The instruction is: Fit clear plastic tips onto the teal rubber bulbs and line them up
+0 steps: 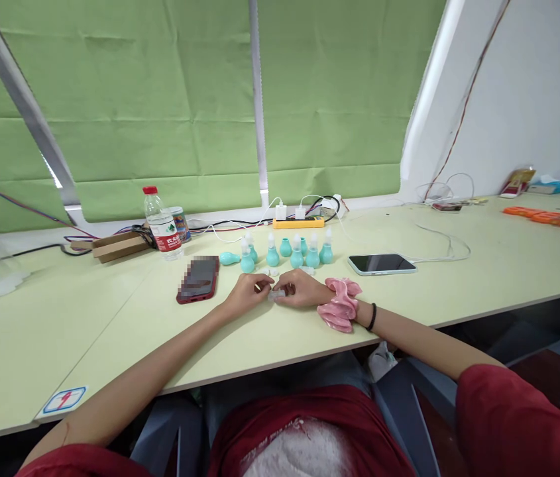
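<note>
My right hand (300,289), with a pink scrunchie and a black band at the wrist, is closed on a small clear plastic piece (276,295) just above the table. My left hand (250,293) meets it from the left, thumb and index finger drawn together close to the piece. Whatever lies between those left fingertips is too small to make out. Just beyond the hands stand several turquoise squeeze bulbs (272,256), most with clear tips pointing up. One turquoise bulb (228,258) lies on its side at the left. Small whitish pieces (307,270) lie in front of the bulbs.
A dark red phone (199,278) lies left of my hands, a light-cased phone (382,264) to the right. Behind are a water bottle (163,228), a can (180,224), a cardboard box (121,246) and a yellow power strip (298,223) with cables. Orange tools (548,215) lie far right.
</note>
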Available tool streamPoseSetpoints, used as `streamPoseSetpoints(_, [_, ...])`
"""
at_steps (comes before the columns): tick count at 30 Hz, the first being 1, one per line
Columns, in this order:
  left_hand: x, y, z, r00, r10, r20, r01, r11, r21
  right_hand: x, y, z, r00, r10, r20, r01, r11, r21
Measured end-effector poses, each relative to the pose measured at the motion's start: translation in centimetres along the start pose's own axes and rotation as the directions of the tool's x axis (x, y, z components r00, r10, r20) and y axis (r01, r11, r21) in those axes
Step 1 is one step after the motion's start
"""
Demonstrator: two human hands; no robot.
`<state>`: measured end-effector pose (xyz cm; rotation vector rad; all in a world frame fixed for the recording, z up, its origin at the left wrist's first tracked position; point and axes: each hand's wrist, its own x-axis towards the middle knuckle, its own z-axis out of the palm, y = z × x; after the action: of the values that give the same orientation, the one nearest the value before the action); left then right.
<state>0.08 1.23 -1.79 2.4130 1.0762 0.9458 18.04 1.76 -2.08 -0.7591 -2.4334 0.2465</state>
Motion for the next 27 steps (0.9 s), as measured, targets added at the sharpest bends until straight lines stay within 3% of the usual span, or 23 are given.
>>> streamPoseSetpoints(7, [-0.3,0.8,-0.5,0.999,0.026,0.042,-0.028,0.999,0.03,0.2,0.6,0.0,0.999,-0.016,0.042,0.017,0.999,-0.036])
streamPoseSetpoints(14, [-0.1,0.4,-0.7,0.997,-0.011,0.076,0.01,1.0,0.019,0.0,0.8,0.2,0.996,0.042,-0.083,-0.036,0.997,0.063])
streamPoseSetpoints(27, [0.0,0.5,-1.0,0.991,-0.006,0.136,0.009,1.0,-0.018,0.1,1.7,0.1,1.0,0.001,-0.027,0.003,0.987,0.162])
